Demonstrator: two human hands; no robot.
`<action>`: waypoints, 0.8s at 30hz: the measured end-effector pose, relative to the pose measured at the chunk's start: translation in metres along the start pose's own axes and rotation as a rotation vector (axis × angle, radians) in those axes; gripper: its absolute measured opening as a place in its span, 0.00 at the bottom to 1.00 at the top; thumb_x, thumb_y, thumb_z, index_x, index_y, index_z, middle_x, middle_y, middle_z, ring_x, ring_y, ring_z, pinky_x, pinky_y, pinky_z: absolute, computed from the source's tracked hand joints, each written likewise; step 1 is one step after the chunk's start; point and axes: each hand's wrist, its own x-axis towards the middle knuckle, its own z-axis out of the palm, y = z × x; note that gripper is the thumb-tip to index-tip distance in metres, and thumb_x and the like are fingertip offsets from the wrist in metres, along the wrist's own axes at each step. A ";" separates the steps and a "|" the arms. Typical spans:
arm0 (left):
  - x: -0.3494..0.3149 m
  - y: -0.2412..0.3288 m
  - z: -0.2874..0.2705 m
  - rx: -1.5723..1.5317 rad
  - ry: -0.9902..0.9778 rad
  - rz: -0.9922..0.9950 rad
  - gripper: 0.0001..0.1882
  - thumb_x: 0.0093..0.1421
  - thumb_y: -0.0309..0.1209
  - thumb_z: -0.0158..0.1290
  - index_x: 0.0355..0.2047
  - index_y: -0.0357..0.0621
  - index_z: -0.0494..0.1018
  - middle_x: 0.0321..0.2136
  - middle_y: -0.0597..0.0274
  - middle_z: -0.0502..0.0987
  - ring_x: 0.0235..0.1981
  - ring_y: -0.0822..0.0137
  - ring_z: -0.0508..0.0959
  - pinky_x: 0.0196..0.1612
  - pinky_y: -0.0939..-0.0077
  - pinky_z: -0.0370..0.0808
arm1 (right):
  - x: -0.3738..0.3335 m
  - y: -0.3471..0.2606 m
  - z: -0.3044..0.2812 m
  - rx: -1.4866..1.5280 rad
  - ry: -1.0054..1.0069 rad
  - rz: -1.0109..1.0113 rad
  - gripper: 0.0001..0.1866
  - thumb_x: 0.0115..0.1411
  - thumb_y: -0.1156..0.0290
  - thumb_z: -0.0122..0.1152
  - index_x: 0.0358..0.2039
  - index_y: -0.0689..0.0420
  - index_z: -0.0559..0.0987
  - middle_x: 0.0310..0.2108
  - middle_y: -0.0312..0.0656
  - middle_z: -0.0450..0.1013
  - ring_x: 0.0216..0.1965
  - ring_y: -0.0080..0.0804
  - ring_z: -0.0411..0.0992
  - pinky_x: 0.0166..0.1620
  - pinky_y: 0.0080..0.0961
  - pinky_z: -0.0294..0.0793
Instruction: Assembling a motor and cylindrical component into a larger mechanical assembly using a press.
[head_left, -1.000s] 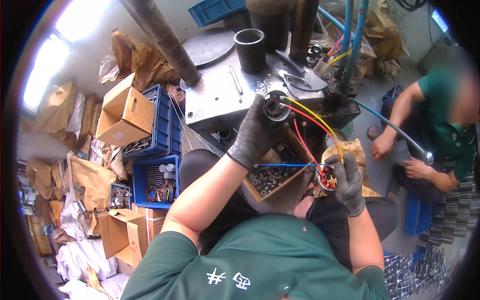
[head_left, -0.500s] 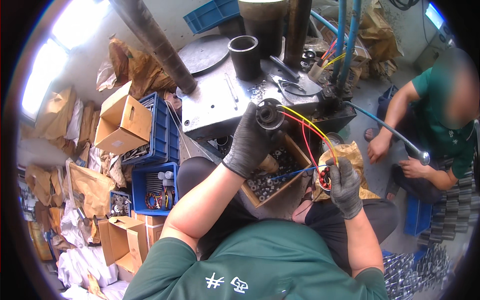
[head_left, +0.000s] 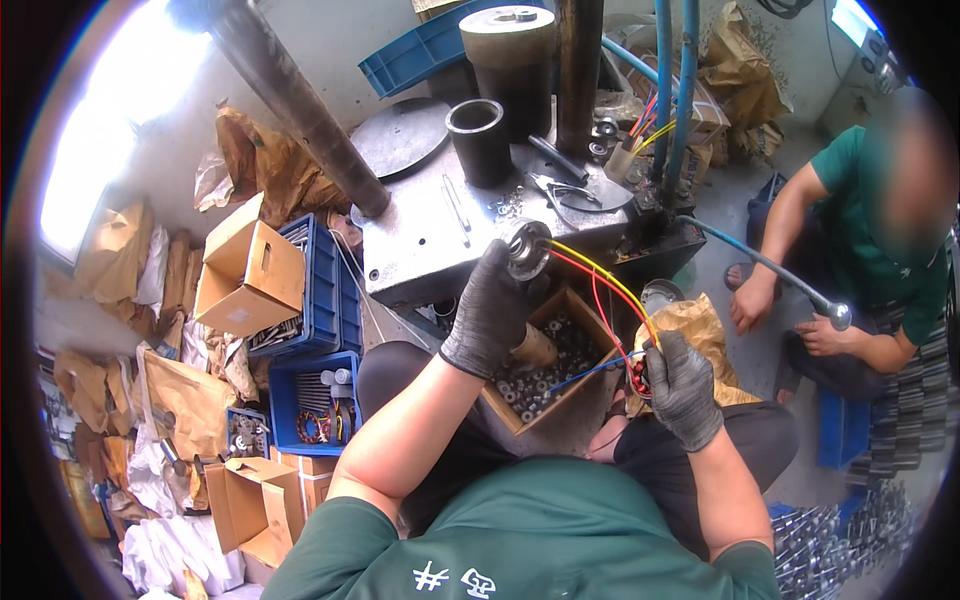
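Note:
My left hand point(head_left: 487, 315), in a dark grey glove, grips a round metal end cap point(head_left: 528, 252) in front of the steel table. Yellow and red wires point(head_left: 622, 292) arch from the cap across to my right hand point(head_left: 684, 388), gloved alike. That hand is closed around a small wire-wound part point(head_left: 638, 378) with red at its end; the fingers hide most of it. A blue wire point(head_left: 585, 374) sticks out leftward from the part. Beneath the wires stands a wooden box point(head_left: 517, 422) of small metal parts.
The steel table point(head_left: 410, 245) carries a dark cylinder point(head_left: 478, 145), pliers point(head_left: 560, 195) and small rings. Blue crates point(head_left: 335, 290) and cardboard boxes point(head_left: 250, 285) stand at left. At right a person point(head_left: 880, 230) sits near a blue rod point(head_left: 765, 262). Brown paper point(head_left: 708, 335) lies beyond my right hand.
The end cap has tilted and sits slightly lower in view. My right hand has turned, so the wound part's red end shows less. The whole view has shifted a little.

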 end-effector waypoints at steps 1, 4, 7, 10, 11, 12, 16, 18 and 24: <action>0.005 -0.003 -0.005 0.123 -0.054 0.068 0.25 0.75 0.51 0.43 0.64 0.49 0.66 0.61 0.64 0.73 0.62 0.66 0.71 0.65 0.58 0.66 | 0.001 -0.002 0.000 0.002 0.001 0.002 0.07 0.63 0.76 0.62 0.41 0.62 0.77 0.30 0.55 0.75 0.31 0.59 0.75 0.34 0.47 0.75; -0.001 -0.002 -0.004 0.513 -0.108 0.171 0.25 0.75 0.49 0.45 0.63 0.47 0.67 0.61 0.64 0.73 0.62 0.66 0.72 0.65 0.58 0.66 | 0.004 -0.008 -0.002 -0.003 -0.004 -0.027 0.07 0.63 0.75 0.62 0.41 0.62 0.77 0.30 0.55 0.75 0.30 0.58 0.75 0.34 0.46 0.74; 0.010 -0.008 -0.011 0.550 -0.101 0.164 0.24 0.74 0.48 0.47 0.61 0.47 0.68 0.60 0.65 0.75 0.60 0.67 0.74 0.63 0.60 0.70 | 0.005 -0.012 -0.003 0.014 -0.060 0.015 0.07 0.63 0.75 0.62 0.41 0.62 0.78 0.31 0.55 0.76 0.31 0.57 0.76 0.35 0.46 0.75; 0.007 -0.003 -0.010 0.052 -0.143 0.033 0.22 0.73 0.47 0.51 0.60 0.48 0.70 0.57 0.65 0.77 0.57 0.67 0.76 0.58 0.64 0.74 | 0.005 -0.013 -0.003 -0.030 -0.073 -0.030 0.08 0.63 0.74 0.62 0.42 0.62 0.78 0.31 0.54 0.76 0.32 0.56 0.76 0.36 0.46 0.75; 0.001 0.004 -0.001 -0.217 -0.188 -0.046 0.22 0.72 0.46 0.53 0.59 0.49 0.71 0.55 0.65 0.78 0.56 0.67 0.77 0.56 0.66 0.76 | 0.005 -0.013 -0.001 -0.023 -0.062 -0.054 0.09 0.63 0.74 0.62 0.42 0.62 0.79 0.31 0.54 0.76 0.33 0.56 0.76 0.36 0.46 0.76; 0.000 0.004 0.002 -0.217 -0.185 -0.050 0.22 0.72 0.46 0.53 0.59 0.49 0.71 0.55 0.65 0.78 0.56 0.67 0.77 0.56 0.66 0.76 | 0.005 -0.013 0.000 -0.015 -0.052 -0.077 0.10 0.63 0.74 0.62 0.43 0.63 0.79 0.32 0.54 0.77 0.33 0.55 0.77 0.37 0.46 0.76; -0.003 0.004 0.010 -0.190 -0.021 0.031 0.21 0.71 0.45 0.55 0.58 0.49 0.72 0.55 0.64 0.78 0.55 0.66 0.78 0.55 0.68 0.76 | 0.002 -0.012 0.001 -0.047 -0.098 -0.094 0.11 0.62 0.74 0.62 0.45 0.64 0.79 0.32 0.54 0.77 0.33 0.55 0.77 0.37 0.46 0.76; -0.004 0.004 0.011 -0.205 0.021 0.042 0.21 0.70 0.45 0.56 0.58 0.49 0.72 0.55 0.64 0.78 0.55 0.65 0.78 0.55 0.67 0.76 | 0.003 -0.014 0.001 -0.029 -0.135 -0.085 0.14 0.62 0.75 0.62 0.47 0.64 0.80 0.32 0.53 0.77 0.33 0.54 0.77 0.36 0.45 0.76; -0.006 0.002 0.013 -0.082 0.005 0.059 0.20 0.72 0.45 0.52 0.57 0.49 0.72 0.53 0.66 0.79 0.53 0.71 0.78 0.54 0.75 0.76 | 0.002 -0.014 0.001 -0.063 -0.174 -0.082 0.19 0.61 0.74 0.62 0.53 0.62 0.79 0.32 0.52 0.77 0.32 0.52 0.77 0.35 0.43 0.76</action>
